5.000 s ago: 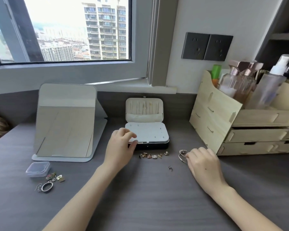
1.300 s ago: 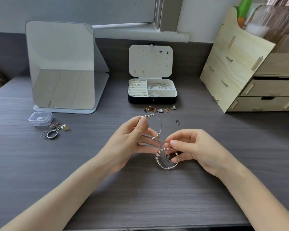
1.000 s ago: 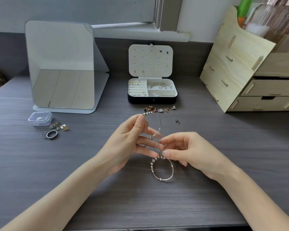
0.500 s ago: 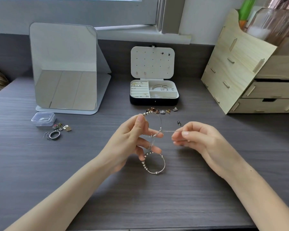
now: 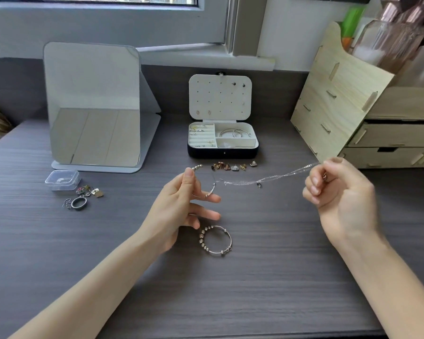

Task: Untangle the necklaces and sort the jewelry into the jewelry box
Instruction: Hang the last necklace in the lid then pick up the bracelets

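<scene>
A grey wood-grain desk (image 5: 255,289) ran under a window, with the open box (image 5: 223,152) at its back, between a mirror (image 5: 93,104) and a wooden organizer (image 5: 340,94). The left hand (image 5: 179,209) pinched one beaded bangle (image 5: 197,167) between thumb and forefinger, its other fingers spread, seemingly to anchor it. The right hand (image 5: 340,192), fingers curled, pinched a thin chain (image 5: 267,178) and drew it taut to the right, away from the bangle, where its far end looked caught. This read as the untangling step. A second bangle (image 5: 202,238) lay flat just below the left hand, apart from the chain.

The count was:
- one chain
- two bangles outside the box
- two hoops (image 5: 238,133) in its back right compartment
- about six earrings (image 5: 233,166) in a row just before it
- one ring (image 5: 78,203) in the small pile by one clear case (image 5: 63,179)
</scene>
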Demonstrator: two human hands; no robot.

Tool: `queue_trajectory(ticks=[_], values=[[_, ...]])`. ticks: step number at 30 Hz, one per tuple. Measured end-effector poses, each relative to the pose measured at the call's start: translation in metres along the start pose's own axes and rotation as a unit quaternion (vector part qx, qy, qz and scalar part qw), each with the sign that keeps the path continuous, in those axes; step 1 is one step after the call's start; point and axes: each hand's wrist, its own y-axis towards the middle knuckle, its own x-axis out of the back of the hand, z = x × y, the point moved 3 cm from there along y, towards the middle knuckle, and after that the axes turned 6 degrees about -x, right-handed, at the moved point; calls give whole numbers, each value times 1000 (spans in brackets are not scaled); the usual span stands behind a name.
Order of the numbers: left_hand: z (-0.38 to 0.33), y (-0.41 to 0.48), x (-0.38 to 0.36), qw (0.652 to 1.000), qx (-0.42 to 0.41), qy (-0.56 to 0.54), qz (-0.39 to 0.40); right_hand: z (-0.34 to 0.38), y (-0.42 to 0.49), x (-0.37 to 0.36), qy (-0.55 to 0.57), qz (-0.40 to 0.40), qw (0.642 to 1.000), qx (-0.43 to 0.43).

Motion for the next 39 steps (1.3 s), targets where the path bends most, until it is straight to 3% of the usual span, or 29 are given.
queue_trajectory(ticks=[6,10,12,16,17,19,22,24,31,36,39], values=[[0,13,8,992,-3,128,-14,30,6,-24,-48,68,996,45],[-5,22,11,952,16,306,15,53,21,-43,-118,112,985,64],[-12,27,13,913,28,406,34,62,30,-52,-205,126,968,67],[-44,42,16,738,-69,669,-49,77,47,-70,-274,124,951,78],[-55,47,12,726,-102,677,-64,81,51,-74,-272,129,950,77],[-74,57,1,782,-180,595,-44,87,58,-85,-272,149,948,71],[-100,74,-27,910,-211,343,100,93,67,-102,-280,186,940,60],[-112,82,-43,944,-191,203,176,95,73,-112,-280,202,936,61],[-133,119,-38,969,-183,58,155,108,110,-120,-258,158,951,66],[-138,143,-14,973,-182,105,96,108,125,-103,-281,118,950,67],[-147,152,-8,970,-194,129,72,100,128,-95,-381,115,916,51]])
